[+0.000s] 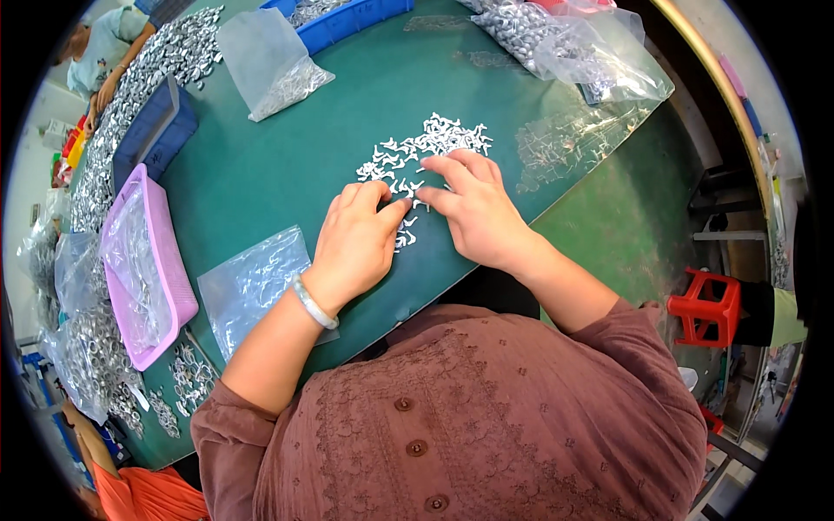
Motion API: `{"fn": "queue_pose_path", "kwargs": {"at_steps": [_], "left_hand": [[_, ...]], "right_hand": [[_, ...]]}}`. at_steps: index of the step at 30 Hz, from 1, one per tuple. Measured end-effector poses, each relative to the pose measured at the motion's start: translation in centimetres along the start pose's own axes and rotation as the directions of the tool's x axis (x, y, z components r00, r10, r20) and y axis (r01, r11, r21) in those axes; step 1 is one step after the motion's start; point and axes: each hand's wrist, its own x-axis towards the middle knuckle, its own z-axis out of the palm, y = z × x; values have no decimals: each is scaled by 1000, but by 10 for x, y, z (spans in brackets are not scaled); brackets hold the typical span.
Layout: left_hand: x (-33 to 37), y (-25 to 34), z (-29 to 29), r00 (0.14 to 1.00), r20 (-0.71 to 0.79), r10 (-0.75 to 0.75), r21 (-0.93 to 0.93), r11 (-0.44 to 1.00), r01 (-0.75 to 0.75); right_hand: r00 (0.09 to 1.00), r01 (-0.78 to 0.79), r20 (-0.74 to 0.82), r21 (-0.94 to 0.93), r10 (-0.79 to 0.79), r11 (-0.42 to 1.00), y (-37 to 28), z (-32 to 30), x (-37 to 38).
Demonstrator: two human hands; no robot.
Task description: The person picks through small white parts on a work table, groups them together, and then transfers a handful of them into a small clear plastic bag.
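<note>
Small white curved pieces (447, 136) lie in a loose heap on the green table, with a thinner scatter trailing toward me. My left hand (358, 233), a pale bangle on its wrist, rests at the near left of the scatter. Its fingers are bent downward, with the thumb and forefinger apart among the pieces. Across from it, my right hand (478, 208) reaches in from the right. Its thumb and forefinger are spread, their tips at the white pieces. I see no piece clearly gripped in either hand. A few pieces lie between the two thumbs.
A clear flat bag (252, 282) lies beside my left forearm. Left of it stands a pink basket (178, 278). Blue bins (360, 24), bagged metal parts (530, 39) and a grey heap of parts (169, 56) sit farther off. Co-workers sit at left; a red stool (705, 308) stands right.
</note>
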Motion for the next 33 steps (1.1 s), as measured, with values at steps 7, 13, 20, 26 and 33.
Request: {"fn": "queue_pose_path", "kwargs": {"at_steps": [7,13,20,26,33], "left_hand": [[-4,-5,-4,999,-43,14,-30,999,-15],[-1,-12,-2,994,-101,-46,-6,999,45],[1,-13,-1,997,-51,-52,17,998,53],[0,-10,-3,999,-30,-14,-30,999,13],[-1,-6,-3,999,16,50,-7,999,-50]], "right_hand": [[998,-10,57,-36,12,999,4,0,7],[999,6,41,-18,-5,1000,4,6,13],[999,-28,-39,9,28,1000,12,-3,8],[997,-2,72,-22,3,1000,7,-11,-11],[996,-50,-71,11,51,999,11,-12,-20]]}}
